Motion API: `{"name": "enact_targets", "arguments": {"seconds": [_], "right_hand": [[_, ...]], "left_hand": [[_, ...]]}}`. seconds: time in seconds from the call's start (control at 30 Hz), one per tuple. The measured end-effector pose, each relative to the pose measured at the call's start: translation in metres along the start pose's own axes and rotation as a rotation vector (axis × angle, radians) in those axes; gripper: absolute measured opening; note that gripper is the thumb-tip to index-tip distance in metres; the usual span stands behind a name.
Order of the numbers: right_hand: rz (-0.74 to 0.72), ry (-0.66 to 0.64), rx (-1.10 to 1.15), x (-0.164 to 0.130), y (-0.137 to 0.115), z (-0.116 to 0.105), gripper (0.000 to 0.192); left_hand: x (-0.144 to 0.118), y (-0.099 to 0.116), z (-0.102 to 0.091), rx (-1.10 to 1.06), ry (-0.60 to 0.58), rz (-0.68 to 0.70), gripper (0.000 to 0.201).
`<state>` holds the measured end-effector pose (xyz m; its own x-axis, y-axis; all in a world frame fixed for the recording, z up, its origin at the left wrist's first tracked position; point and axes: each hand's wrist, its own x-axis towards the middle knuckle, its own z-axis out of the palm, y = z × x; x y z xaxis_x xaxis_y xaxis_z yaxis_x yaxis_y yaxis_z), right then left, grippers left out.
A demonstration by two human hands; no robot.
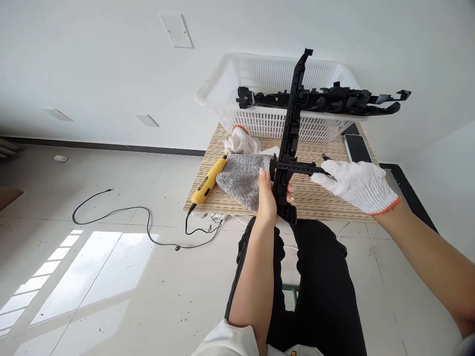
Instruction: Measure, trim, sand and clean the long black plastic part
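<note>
My bare left hand (pixel 267 197) is wrapped round the lower part of a long black plastic part (pixel 290 133), which stands up in front of the basket with its hooked end highest. My right hand (pixel 352 184), in a white knitted glove with an orange cuff, grips a black caliper (pixel 302 168). The caliper lies across the plastic part just above my left fingers, its jaws at the part's left side. Whether the jaws press on it I cannot tell. Beside my left hand lies a grey knitted cloth (pixel 243 178).
A white plastic basket (pixel 252 118) with similar black parts (pixel 345 99) across it stands at the back of the small table (pixel 315 198). A yellow corded rotary tool (pixel 210 180), a white glove (pixel 241 142) and a phone (pixel 357 148) lie on the table. A black cable (pixel 148 222) trails over the floor.
</note>
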<state>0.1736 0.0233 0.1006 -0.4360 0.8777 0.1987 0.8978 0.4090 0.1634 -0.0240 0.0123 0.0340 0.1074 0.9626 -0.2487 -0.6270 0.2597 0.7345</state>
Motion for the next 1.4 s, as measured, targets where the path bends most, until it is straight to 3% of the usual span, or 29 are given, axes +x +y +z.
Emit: {"name": "enact_targets", "arguments": {"seconds": [0.1,0.17,0.3,0.37,0.53,0.73,1.0,1.27,1.4], "right_hand": [[-0.028,-0.046,-0.019,0.000,0.002,0.001,0.037],[0.056,-0.010,-0.030,0.001,0.000,0.002,0.038],[0.238,0.096,-0.143,0.002,-0.009,0.005,0.066],[0.271,0.135,-0.183,0.002,-0.013,0.008,0.071],[0.314,0.183,-0.205,0.004,-0.017,0.011,0.063],[0.251,0.185,-0.239,0.001,-0.015,0.013,0.050],[0.158,0.095,-0.254,-0.001,-0.017,0.010,0.038],[0.171,0.031,-0.210,0.002,-0.017,0.013,0.053],[0.241,-0.034,-0.121,-0.003,-0.020,-0.007,0.050]], "left_hand": [[0.001,0.001,-0.001,-0.030,-0.020,-0.016,0.054],[0.001,0.000,-0.001,-0.037,-0.004,-0.005,0.052],[0.000,-0.001,0.003,-0.064,0.005,-0.018,0.054],[-0.001,-0.001,0.004,-0.058,0.003,-0.019,0.055],[-0.001,-0.001,0.005,-0.038,-0.007,-0.005,0.054],[-0.002,0.001,0.006,-0.050,0.037,-0.031,0.052],[0.003,-0.005,0.001,0.060,0.097,0.006,0.057],[0.004,-0.006,0.000,0.109,0.079,0.039,0.064],[0.003,-0.006,0.000,0.129,0.080,0.045,0.058]]}}
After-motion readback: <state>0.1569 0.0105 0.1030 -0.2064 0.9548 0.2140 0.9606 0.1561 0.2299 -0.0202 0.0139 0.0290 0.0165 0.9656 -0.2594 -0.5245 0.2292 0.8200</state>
